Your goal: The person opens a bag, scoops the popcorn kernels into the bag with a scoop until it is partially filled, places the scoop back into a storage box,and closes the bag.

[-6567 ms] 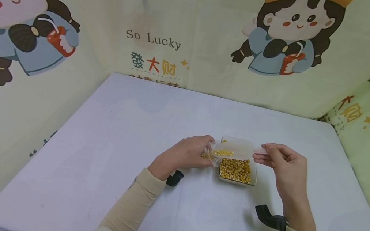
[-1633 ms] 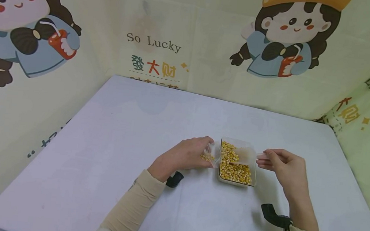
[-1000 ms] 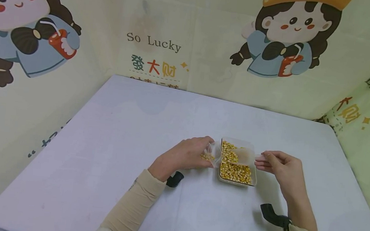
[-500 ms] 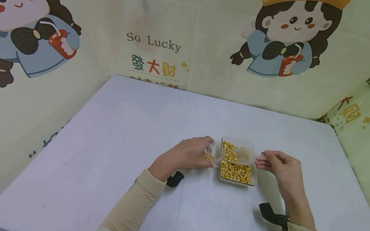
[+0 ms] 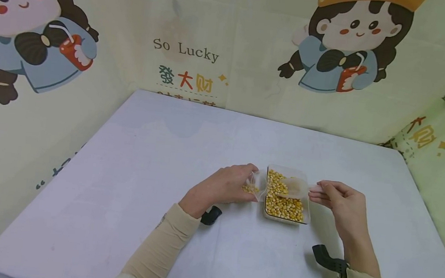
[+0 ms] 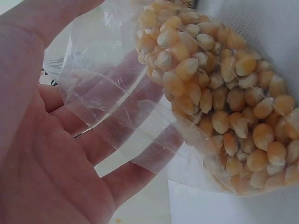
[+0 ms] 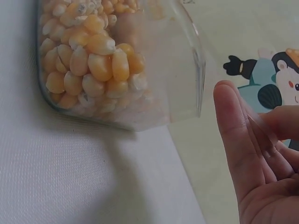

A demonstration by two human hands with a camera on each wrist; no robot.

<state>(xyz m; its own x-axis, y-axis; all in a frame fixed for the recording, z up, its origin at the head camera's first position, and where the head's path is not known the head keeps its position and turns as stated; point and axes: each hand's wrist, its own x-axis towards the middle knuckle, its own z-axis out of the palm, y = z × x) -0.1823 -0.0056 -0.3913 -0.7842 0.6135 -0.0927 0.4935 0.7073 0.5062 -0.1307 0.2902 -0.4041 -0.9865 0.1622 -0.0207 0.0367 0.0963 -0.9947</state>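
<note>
My left hand [image 5: 228,184] holds a clear plastic bag [image 5: 259,191] by its mouth, thumb on one side and fingers on the other. In the left wrist view, corn kernels [image 6: 233,112] fill the bag's lower part. Against the bag's right side stands a clear rectangular container [image 5: 306,217] of loose corn kernels [image 5: 283,208]. My right hand [image 5: 345,207] pinches the handle of a translucent scoop [image 5: 295,188] between thumb and fingers. The scoop's blade rests low among the kernels at the container's right side. In the right wrist view, kernels show through the container wall [image 7: 201,88].
A white table [image 5: 122,192] spreads out under everything. Cream cloth walls [image 5: 252,71] printed with cartoon figures and lettering close it in at the back and both sides. Black wrist straps [image 5: 331,261] sit on the forearms.
Several seconds ago the scoop was raised, tipped toward the bag with kernels on it; it has since come down into the container. Over the last second the hands barely shift.
</note>
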